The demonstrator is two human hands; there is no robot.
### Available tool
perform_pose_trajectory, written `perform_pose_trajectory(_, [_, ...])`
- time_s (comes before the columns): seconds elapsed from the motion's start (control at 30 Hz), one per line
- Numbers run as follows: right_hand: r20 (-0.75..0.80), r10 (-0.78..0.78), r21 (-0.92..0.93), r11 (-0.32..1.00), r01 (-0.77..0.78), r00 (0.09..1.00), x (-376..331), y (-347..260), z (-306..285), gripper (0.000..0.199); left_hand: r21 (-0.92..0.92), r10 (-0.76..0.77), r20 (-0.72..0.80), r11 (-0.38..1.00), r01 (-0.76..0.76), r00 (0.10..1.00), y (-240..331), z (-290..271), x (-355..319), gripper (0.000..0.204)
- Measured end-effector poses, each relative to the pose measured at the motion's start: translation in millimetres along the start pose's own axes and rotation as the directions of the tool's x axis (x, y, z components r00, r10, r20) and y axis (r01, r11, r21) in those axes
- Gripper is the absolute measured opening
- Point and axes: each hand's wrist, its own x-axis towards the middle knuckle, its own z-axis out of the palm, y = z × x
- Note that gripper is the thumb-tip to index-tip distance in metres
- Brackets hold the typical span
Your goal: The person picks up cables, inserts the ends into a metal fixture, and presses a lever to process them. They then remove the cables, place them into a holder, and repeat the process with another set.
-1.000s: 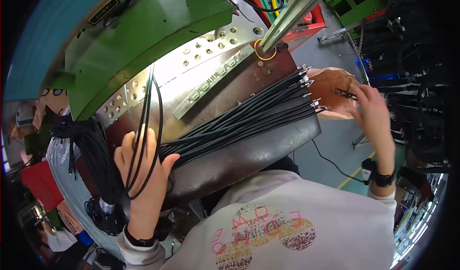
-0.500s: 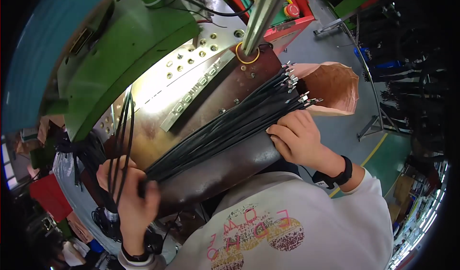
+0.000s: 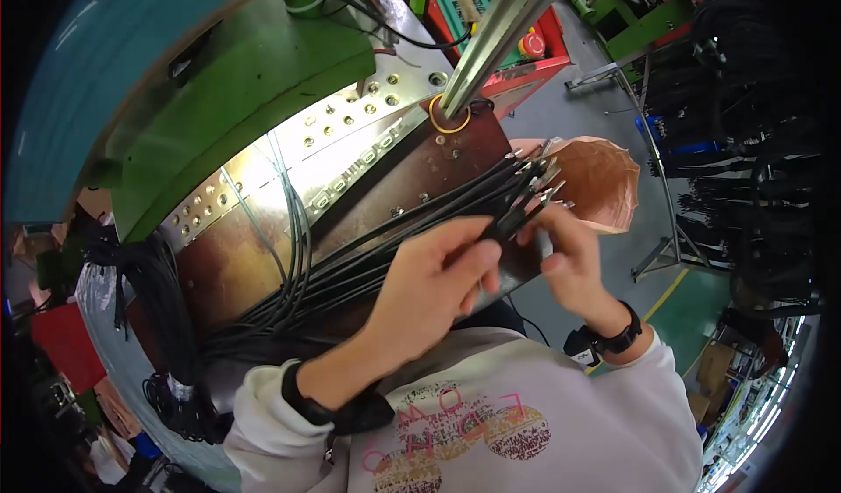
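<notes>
The person's left hand and right hand are both pinching the metal-tipped ends of a bundle of thin black cables, which is lying fanned across a dark brown metal work plate. The tips are being gathered near the plate's right edge, so the sorting looks partly done, with the far ends trailing loose toward a hanging cable bunch. Behind is standing a green machine housing with a steel column, over a grey workshop floor.
</notes>
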Motion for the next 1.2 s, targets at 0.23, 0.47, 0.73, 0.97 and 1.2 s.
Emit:
perform_pose_trajectory(0.23, [0.303, 0.301, 0.417, 0.811, -0.409, 0.904, 49, -15, 73, 0.029, -0.187, 0.201, -0.269, 0.948, -0.256, 0.942, -55, -28, -39, 0.032])
perform_pose_trajectory(0.47, [0.57, 0.381, 0.168, 0.813, -0.557, 0.728, 62, -18, 103, 0.029, -0.133, 0.313, -0.357, 0.916, -0.379, 0.88, -70, -38, -66, 0.033])
perform_pose_trajectory(0.73, [0.834, 0.072, -0.032, 0.996, -0.083, 0.546, 110, -33, 80, 0.04, -0.368, 0.309, -0.303, 0.835, -0.41, 0.901, -75, -47, -73, 0.029])
perform_pose_trajectory(0.97, [0.486, -0.073, -0.604, 0.692, 0.395, 0.871, 123, 23, 64, 0.031, -0.47, 0.177, -0.387, 0.806, -0.359, 0.905, -63, -43, -74, 0.03])
perform_pose_trajectory(1.2, [0.528, -0.461, -0.502, 0.508, 0.7, 0.713, 79, 5, 80, 0.031, -0.501, 0.144, -0.382, 0.798, -0.335, 0.913, -63, -34, -70, 0.028])
